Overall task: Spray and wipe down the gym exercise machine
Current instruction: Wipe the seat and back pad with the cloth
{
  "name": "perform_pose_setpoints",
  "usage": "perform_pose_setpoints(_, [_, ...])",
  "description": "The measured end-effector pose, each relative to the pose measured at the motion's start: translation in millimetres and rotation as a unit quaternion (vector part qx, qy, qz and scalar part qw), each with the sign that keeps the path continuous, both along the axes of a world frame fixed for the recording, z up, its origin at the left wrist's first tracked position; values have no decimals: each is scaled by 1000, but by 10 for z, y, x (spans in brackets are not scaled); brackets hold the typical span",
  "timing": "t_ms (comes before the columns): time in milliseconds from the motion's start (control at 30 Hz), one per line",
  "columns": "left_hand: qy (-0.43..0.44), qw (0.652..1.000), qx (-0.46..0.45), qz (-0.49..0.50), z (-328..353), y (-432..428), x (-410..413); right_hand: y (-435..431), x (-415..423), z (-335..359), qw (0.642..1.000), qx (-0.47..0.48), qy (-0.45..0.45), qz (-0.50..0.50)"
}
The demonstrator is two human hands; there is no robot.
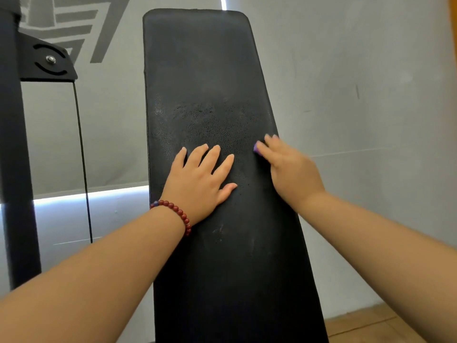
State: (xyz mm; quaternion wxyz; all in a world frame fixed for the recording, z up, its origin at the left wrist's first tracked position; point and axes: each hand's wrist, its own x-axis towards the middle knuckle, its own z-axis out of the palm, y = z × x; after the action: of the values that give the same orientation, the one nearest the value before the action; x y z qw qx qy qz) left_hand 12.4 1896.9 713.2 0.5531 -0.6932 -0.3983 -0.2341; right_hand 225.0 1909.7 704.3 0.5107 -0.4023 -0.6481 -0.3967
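Black grained padding covers the machine's upright back pad (205, 70), which fills the middle of the view with a duller, damp-looking patch at its centre. The left hand (200, 179), a red bead bracelet (178, 214) at its wrist, lies released and flat on the pad's lower middle, fingers spread. The blurred right hand (289, 169) covers a small purple wiper (256, 147) at the pad's right edge; whether it grips or only presses it cannot be told.

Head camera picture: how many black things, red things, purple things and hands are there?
Black: 3 (long black padded backrest, black metal frame post, thin black cable)
Red: 1 (red bead bracelet)
Purple: 1 (small purple wiping piece, mostly hidden)
Hands: 2 (left hand, right hand)
Total: 7
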Motion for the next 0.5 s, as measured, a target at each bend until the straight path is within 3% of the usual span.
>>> perform_pose_setpoints(133, [-21,999,-26,-10,-79,-41,32,13,-69,184,995,-80,67,-3])
perform_pose_setpoints(267, [-51,997,-54,8,-207,-96,72,-64,-48,-337,1000,14,-13,11])
perform_pose_setpoints(367, [-87,993,-75,31,-309,-102,169,-69,42,-335,997,21,-80,3])
perform_pose_setpoints(500, [-111,988,-94,49,-334,-111,231,-26,5,78,999,-35,-16,-33])
